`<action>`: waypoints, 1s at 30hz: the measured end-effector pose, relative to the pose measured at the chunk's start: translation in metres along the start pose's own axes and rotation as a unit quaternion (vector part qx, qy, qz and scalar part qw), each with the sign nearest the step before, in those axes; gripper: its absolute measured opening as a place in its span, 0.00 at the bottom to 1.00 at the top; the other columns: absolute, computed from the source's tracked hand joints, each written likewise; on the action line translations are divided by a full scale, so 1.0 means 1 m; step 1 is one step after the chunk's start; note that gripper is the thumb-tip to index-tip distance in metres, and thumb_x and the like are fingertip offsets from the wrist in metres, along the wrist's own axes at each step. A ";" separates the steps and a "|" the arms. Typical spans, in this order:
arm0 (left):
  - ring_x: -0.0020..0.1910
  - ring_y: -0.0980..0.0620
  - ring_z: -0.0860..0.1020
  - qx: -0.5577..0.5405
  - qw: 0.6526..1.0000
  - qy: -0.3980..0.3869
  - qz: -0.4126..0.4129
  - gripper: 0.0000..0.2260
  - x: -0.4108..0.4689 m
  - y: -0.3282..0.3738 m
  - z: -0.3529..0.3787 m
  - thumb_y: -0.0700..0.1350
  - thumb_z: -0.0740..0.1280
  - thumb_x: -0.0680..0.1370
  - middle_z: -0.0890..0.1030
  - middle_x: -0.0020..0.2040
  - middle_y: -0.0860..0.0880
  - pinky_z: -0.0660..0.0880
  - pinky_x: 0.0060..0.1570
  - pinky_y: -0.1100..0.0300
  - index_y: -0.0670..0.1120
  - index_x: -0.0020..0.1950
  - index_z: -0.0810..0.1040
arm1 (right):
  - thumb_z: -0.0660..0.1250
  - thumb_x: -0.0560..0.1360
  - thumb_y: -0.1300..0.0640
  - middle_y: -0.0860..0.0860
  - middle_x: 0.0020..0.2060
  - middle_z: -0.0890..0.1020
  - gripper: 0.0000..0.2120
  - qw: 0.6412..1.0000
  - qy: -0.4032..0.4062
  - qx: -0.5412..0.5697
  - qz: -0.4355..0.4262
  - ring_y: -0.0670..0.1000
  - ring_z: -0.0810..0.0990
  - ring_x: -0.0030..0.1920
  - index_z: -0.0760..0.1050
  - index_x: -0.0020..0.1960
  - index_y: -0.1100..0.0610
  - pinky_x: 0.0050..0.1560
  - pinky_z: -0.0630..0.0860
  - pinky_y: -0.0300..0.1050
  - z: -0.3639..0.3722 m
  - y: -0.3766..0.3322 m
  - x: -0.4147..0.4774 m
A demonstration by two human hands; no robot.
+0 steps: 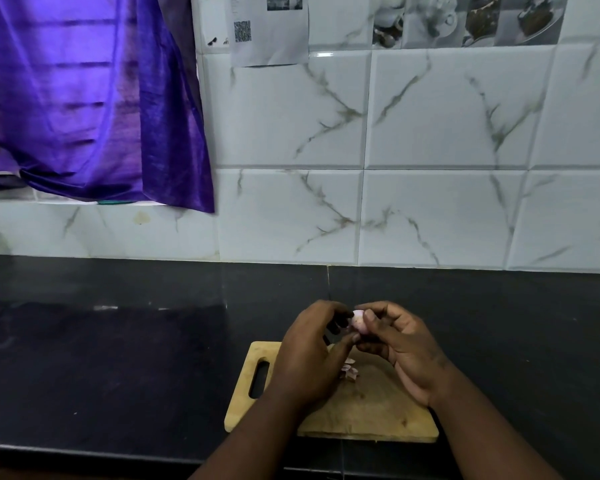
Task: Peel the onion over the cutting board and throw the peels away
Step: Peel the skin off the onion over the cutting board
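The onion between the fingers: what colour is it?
Pale pink onion, seen in the head view.

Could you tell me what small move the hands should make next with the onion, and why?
Probably keep peeling: the left hand and right hand both pinch the small onion above the cutting board, and only a few peels lie there, so clearing them seems premature.

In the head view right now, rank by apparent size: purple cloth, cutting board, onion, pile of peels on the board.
1. purple cloth, largest by far
2. cutting board, partly covered by the arms
3. and 4. onion and peels: both tiny and partly hidden by fingers, so I won't rank them.
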State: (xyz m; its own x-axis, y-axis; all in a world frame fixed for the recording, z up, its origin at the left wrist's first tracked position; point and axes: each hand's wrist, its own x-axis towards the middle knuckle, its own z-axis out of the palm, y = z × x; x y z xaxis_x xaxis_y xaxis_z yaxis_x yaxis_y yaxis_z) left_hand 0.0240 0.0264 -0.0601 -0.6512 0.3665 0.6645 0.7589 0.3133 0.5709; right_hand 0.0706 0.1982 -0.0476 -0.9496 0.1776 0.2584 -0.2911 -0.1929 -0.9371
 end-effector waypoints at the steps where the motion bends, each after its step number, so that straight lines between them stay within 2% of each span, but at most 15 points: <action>1: 0.52 0.60 0.80 -0.007 1.000 0.004 -0.003 0.11 0.001 -0.001 0.000 0.46 0.75 0.79 0.81 0.53 0.60 0.80 0.50 0.64 0.55 0.59 0.80 | 0.72 0.73 0.57 0.59 0.49 0.88 0.14 1.000 0.000 0.000 -0.001 0.52 0.87 0.46 0.82 0.57 0.62 0.44 0.84 0.44 0.000 0.000 0.000; 4: 0.51 0.60 0.80 -0.025 0.999 0.013 -0.014 0.09 0.002 -0.002 -0.001 0.43 0.76 0.78 0.82 0.51 0.59 0.79 0.48 0.68 0.53 0.56 0.81 | 0.72 0.72 0.58 0.58 0.48 0.88 0.13 1.000 -0.001 0.002 -0.003 0.53 0.87 0.45 0.82 0.55 0.62 0.44 0.85 0.45 0.001 0.001 0.000; 9: 0.51 0.60 0.81 -0.049 0.998 0.011 -0.031 0.09 0.002 -0.001 -0.002 0.42 0.76 0.78 0.82 0.50 0.59 0.79 0.47 0.69 0.53 0.55 0.81 | 0.72 0.73 0.58 0.59 0.47 0.87 0.12 1.000 -0.006 0.012 -0.003 0.53 0.87 0.45 0.82 0.54 0.63 0.43 0.85 0.45 0.000 0.003 0.001; 16: 0.50 0.59 0.77 -0.077 0.994 -0.032 -0.071 0.08 0.001 0.003 -0.003 0.44 0.73 0.81 0.79 0.50 0.57 0.78 0.46 0.65 0.56 0.53 0.76 | 0.71 0.73 0.57 0.59 0.46 0.87 0.17 1.000 -0.015 0.004 0.000 0.52 0.87 0.44 0.80 0.57 0.67 0.42 0.85 0.44 -0.001 0.004 0.003; 20: 0.50 0.56 0.77 -0.072 0.994 -0.042 -0.067 0.07 0.000 0.004 -0.003 0.44 0.71 0.82 0.78 0.50 0.56 0.80 0.47 0.56 0.54 0.52 0.74 | 0.71 0.73 0.56 0.58 0.45 0.87 0.18 1.000 -0.018 0.003 0.000 0.52 0.87 0.44 0.80 0.58 0.66 0.43 0.85 0.44 0.000 0.004 0.002; 24: 0.57 0.62 0.76 -0.072 0.997 -0.022 -0.032 0.13 0.000 0.004 -0.004 0.45 0.72 0.81 0.76 0.58 0.62 0.78 0.52 0.67 0.55 0.63 0.76 | 0.71 0.73 0.56 0.58 0.46 0.87 0.17 1.000 -0.017 -0.003 0.001 0.52 0.87 0.45 0.80 0.58 0.66 0.43 0.84 0.44 -0.001 0.004 0.002; 27: 0.56 0.59 0.77 -0.066 0.998 -0.017 0.001 0.09 0.001 0.004 -0.005 0.42 0.73 0.81 0.76 0.57 0.60 0.77 0.51 0.68 0.52 0.59 0.79 | 0.72 0.73 0.57 0.58 0.47 0.87 0.16 1.000 -0.016 -0.003 0.002 0.53 0.87 0.45 0.80 0.58 0.65 0.43 0.84 0.45 -0.001 0.004 0.003; 30: 0.55 0.59 0.78 -0.068 0.998 -0.013 0.001 0.08 0.001 0.005 -0.006 0.42 0.73 0.80 0.76 0.55 0.59 0.77 0.49 0.68 0.52 0.57 0.79 | 0.72 0.73 0.58 0.58 0.47 0.88 0.16 1.000 -0.011 -0.008 -0.001 0.53 0.87 0.45 0.80 0.58 0.64 0.43 0.84 0.45 -0.001 0.005 0.002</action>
State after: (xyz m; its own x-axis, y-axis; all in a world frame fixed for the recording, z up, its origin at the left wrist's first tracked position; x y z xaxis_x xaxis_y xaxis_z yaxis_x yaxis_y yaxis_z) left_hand 0.0271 0.0230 -0.0543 -0.6479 0.3906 0.6539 0.7521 0.1919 0.6305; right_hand 0.0670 0.1988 -0.0518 -0.9512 0.1565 0.2659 -0.2919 -0.1774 -0.9398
